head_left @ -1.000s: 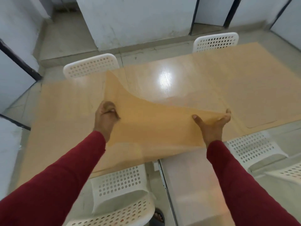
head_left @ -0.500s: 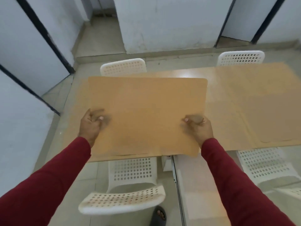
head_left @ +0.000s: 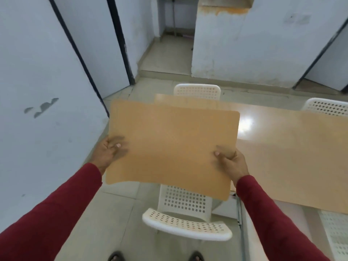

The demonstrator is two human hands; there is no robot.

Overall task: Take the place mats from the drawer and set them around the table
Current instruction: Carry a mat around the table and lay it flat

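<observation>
A long tan table (head_left: 282, 147) fills the right side of the room, its left end reaching under a tan mat (head_left: 169, 147) that a person holds flat in the air with both hands. At least one more mat (head_left: 310, 166) appears to lie on the table to the right, though tan on tan makes its edges hard to trace. White perforated chairs ring the table: a near chair (head_left: 184, 219) directly below the held mat, a far chair (head_left: 197, 91) across the left end. The held mat's long axis runs left to right, roughly along the table's length, and it hangs partly over the table's left end and partly over the near chair and floor. The left hand (head_left: 109, 153) pinches the mat's left edge, thumb on top; the right hand (head_left: 230, 161) pinches near the lower right corner the same way. The right hand is nearer the table. The open place seems to be the table's left end, forward and slightly right of the grip, so the coming move is likely a short carry that way and a lowering.
</observation>
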